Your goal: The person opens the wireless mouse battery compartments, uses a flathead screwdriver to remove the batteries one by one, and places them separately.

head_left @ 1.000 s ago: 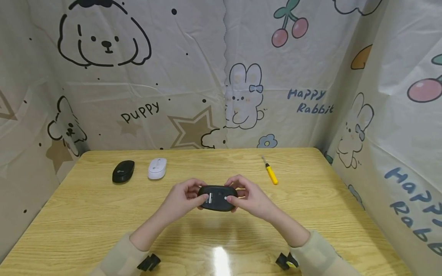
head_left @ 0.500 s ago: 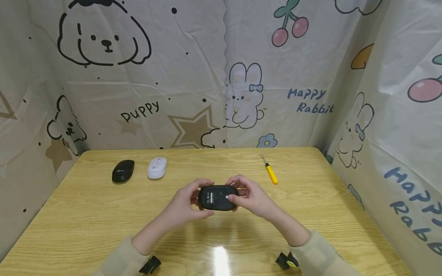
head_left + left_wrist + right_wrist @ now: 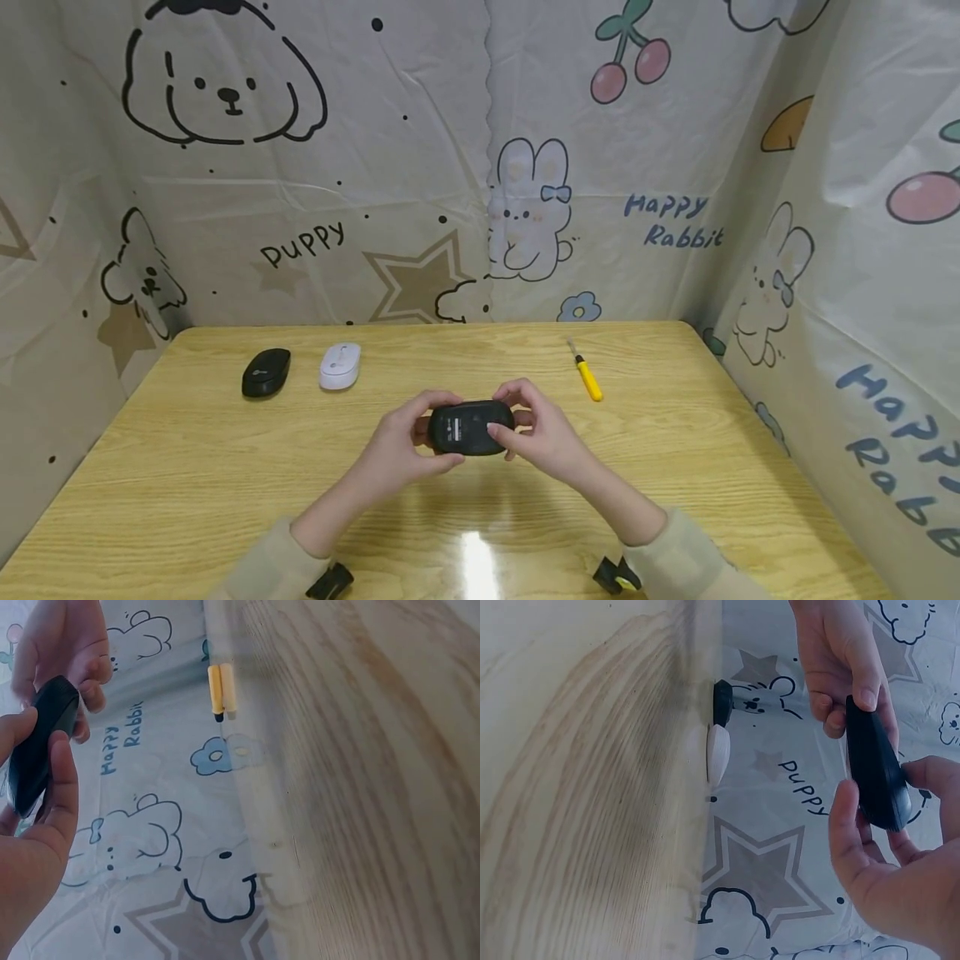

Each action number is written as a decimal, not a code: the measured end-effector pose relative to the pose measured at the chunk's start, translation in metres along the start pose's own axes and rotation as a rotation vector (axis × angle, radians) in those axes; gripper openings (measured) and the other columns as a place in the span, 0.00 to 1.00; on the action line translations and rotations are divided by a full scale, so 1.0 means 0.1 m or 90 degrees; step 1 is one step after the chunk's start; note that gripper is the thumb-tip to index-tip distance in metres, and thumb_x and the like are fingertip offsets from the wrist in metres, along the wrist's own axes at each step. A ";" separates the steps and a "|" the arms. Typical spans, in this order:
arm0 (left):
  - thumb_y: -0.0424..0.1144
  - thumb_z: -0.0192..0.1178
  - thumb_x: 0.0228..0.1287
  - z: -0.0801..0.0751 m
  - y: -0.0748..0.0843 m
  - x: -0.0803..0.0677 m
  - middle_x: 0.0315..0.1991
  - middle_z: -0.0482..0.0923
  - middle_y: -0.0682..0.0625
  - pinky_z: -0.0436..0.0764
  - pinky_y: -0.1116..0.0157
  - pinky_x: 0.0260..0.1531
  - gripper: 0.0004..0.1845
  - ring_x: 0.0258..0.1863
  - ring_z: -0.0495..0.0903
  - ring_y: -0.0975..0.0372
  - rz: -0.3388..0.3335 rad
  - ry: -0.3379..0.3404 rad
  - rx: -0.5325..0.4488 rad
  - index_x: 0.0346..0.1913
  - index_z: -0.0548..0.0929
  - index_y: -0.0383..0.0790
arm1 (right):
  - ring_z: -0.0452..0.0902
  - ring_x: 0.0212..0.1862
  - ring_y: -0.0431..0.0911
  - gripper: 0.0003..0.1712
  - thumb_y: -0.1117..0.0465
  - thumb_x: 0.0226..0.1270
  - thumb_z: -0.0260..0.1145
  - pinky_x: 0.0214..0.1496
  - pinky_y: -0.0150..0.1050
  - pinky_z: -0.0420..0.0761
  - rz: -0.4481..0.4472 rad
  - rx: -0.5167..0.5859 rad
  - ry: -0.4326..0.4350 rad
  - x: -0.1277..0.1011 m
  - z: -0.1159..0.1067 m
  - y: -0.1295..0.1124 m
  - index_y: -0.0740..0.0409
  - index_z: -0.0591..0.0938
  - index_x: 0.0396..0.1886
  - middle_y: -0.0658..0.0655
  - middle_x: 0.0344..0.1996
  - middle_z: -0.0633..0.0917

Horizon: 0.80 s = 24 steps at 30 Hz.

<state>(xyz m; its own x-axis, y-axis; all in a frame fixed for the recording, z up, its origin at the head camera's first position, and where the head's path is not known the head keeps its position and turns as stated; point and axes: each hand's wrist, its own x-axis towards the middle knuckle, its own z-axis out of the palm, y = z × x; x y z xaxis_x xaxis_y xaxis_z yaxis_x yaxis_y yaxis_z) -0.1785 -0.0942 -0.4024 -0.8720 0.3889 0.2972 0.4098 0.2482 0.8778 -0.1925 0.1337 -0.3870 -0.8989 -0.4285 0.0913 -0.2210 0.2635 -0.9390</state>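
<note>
The held mouse (image 3: 471, 427) is raised above the counter (image 3: 187, 492), near the middle of its width. Left of the held mouse and farther back lie a white mouse (image 3: 340, 367) and, beyond that, a second black mouse (image 3: 266, 373); a yellow-handled screwdriver (image 3: 589, 379) lies right of it and farther back. The counter's rear edge runs well behind the held mouse, with patterned cloth (image 3: 420, 192) rising beyond, and a stretch of wood separates the held mouse from each side edge. Wood grain also continues in front of it, between the forearms. The held mouse's long axis runs left to right, nearly parallel to the rear edge, and its underside faces the person, label toward the left end; which end is the nose cannot be told. The hands grip it from both ends: the left hand (image 3: 397, 442) has its thumb along the near edge and fingers behind, while the right hand (image 3: 543, 437) presses its thumb on the underside, fingers round the far side.
</note>
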 end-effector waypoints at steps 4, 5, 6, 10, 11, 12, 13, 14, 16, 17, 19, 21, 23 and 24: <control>0.29 0.74 0.45 0.01 0.01 -0.01 0.52 0.75 0.49 0.83 0.69 0.41 0.33 0.45 0.80 0.59 0.005 0.005 -0.008 0.56 0.73 0.49 | 0.80 0.35 0.47 0.24 0.64 0.59 0.68 0.22 0.33 0.80 0.014 -0.052 0.018 -0.02 0.03 -0.04 0.56 0.69 0.52 0.61 0.45 0.75; 0.29 0.74 0.45 0.01 0.00 -0.01 0.52 0.75 0.49 0.83 0.69 0.42 0.33 0.45 0.80 0.58 0.007 0.007 -0.008 0.56 0.73 0.49 | 0.80 0.35 0.47 0.24 0.65 0.58 0.69 0.23 0.32 0.80 0.019 -0.057 0.018 -0.03 0.04 -0.07 0.56 0.69 0.52 0.61 0.45 0.75; 0.29 0.74 0.44 0.01 0.00 -0.01 0.52 0.75 0.49 0.83 0.69 0.42 0.34 0.45 0.80 0.58 0.006 0.008 -0.009 0.56 0.73 0.49 | 0.81 0.35 0.47 0.24 0.65 0.58 0.69 0.24 0.31 0.80 0.023 -0.060 0.018 -0.04 0.04 -0.10 0.56 0.69 0.52 0.61 0.45 0.75; 0.28 0.74 0.44 0.03 -0.02 -0.01 0.52 0.75 0.48 0.83 0.69 0.42 0.34 0.45 0.80 0.58 0.001 0.012 -0.015 0.56 0.73 0.49 | 0.82 0.35 0.47 0.25 0.64 0.57 0.70 0.31 0.31 0.82 0.027 -0.077 0.025 -0.06 0.09 -0.19 0.59 0.69 0.52 0.61 0.45 0.75; 0.28 0.74 0.44 0.04 -0.03 -0.01 0.52 0.75 0.48 0.83 0.69 0.42 0.34 0.45 0.80 0.58 0.002 0.013 -0.017 0.56 0.73 0.49 | 0.82 0.35 0.46 0.25 0.63 0.57 0.70 0.33 0.31 0.82 0.028 -0.086 0.030 -0.06 0.09 -0.19 0.58 0.69 0.52 0.60 0.45 0.75; 0.28 0.74 0.44 0.04 -0.03 -0.01 0.52 0.75 0.49 0.83 0.69 0.42 0.33 0.45 0.80 0.58 0.001 0.014 -0.017 0.55 0.73 0.49 | 0.81 0.34 0.45 0.26 0.62 0.56 0.71 0.32 0.31 0.81 0.028 -0.095 0.037 -0.05 0.10 -0.18 0.57 0.69 0.52 0.60 0.45 0.75; 0.28 0.74 0.44 0.04 -0.03 0.00 0.52 0.75 0.49 0.83 0.69 0.41 0.33 0.45 0.81 0.58 0.002 0.015 -0.017 0.55 0.73 0.49 | 0.81 0.34 0.44 0.26 0.61 0.56 0.72 0.31 0.30 0.81 0.028 -0.103 0.044 -0.05 0.10 -0.17 0.56 0.70 0.51 0.59 0.44 0.75; 0.28 0.74 0.44 0.05 -0.04 0.00 0.51 0.75 0.49 0.83 0.69 0.41 0.33 0.45 0.81 0.58 0.004 0.016 -0.016 0.55 0.73 0.49 | 0.80 0.33 0.43 0.27 0.59 0.55 0.73 0.30 0.30 0.80 0.029 -0.110 0.050 -0.04 0.11 -0.15 0.55 0.70 0.51 0.58 0.44 0.75; 0.29 0.74 0.44 0.05 -0.04 0.00 0.51 0.75 0.49 0.83 0.70 0.41 0.33 0.45 0.81 0.59 0.003 0.019 -0.015 0.55 0.73 0.49 | 0.79 0.31 0.43 0.28 0.57 0.53 0.74 0.28 0.31 0.79 0.028 -0.121 0.062 -0.02 0.11 -0.11 0.53 0.70 0.50 0.57 0.44 0.75; 0.29 0.74 0.44 0.05 -0.04 0.01 0.51 0.76 0.49 0.83 0.70 0.41 0.33 0.45 0.81 0.59 0.002 0.020 -0.015 0.55 0.74 0.48 | 0.79 0.31 0.43 0.28 0.56 0.52 0.75 0.28 0.31 0.79 0.025 -0.124 0.065 -0.02 0.11 -0.09 0.53 0.70 0.50 0.57 0.44 0.75; 0.29 0.74 0.44 0.05 -0.04 0.01 0.52 0.75 0.49 0.83 0.70 0.41 0.33 0.45 0.80 0.59 -0.001 0.022 -0.021 0.56 0.73 0.48 | 0.78 0.30 0.43 0.29 0.55 0.50 0.76 0.28 0.32 0.79 0.022 -0.125 0.070 -0.01 0.11 -0.07 0.52 0.71 0.49 0.56 0.43 0.75; 0.29 0.74 0.43 0.06 -0.03 0.01 0.52 0.75 0.48 0.83 0.69 0.41 0.34 0.46 0.80 0.58 -0.006 0.023 -0.029 0.56 0.73 0.47 | 0.79 0.30 0.43 0.29 0.55 0.50 0.76 0.27 0.32 0.80 0.019 -0.127 0.072 0.00 0.11 -0.05 0.51 0.71 0.49 0.55 0.42 0.75; 0.29 0.74 0.43 0.06 -0.03 0.01 0.52 0.75 0.47 0.83 0.69 0.41 0.34 0.46 0.80 0.57 -0.012 0.023 -0.034 0.57 0.73 0.46 | 0.79 0.30 0.43 0.29 0.55 0.50 0.76 0.28 0.32 0.81 0.018 -0.129 0.073 0.00 0.12 -0.04 0.50 0.70 0.49 0.55 0.42 0.75; 0.29 0.74 0.43 0.06 -0.02 0.01 0.52 0.75 0.47 0.83 0.69 0.41 0.34 0.46 0.80 0.57 -0.015 0.024 -0.035 0.57 0.73 0.46 | 0.80 0.29 0.43 0.29 0.55 0.50 0.76 0.28 0.32 0.81 0.018 -0.131 0.072 0.00 0.12 -0.04 0.50 0.70 0.49 0.54 0.42 0.75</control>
<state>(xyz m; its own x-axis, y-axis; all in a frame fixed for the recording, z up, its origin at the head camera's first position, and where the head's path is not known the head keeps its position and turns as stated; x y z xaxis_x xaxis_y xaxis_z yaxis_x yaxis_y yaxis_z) -0.1785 -0.0894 -0.4064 -0.8911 0.3502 0.2887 0.3741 0.2069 0.9040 -0.1871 0.1224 -0.3875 -0.9400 -0.3218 0.1132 -0.2569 0.4496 -0.8555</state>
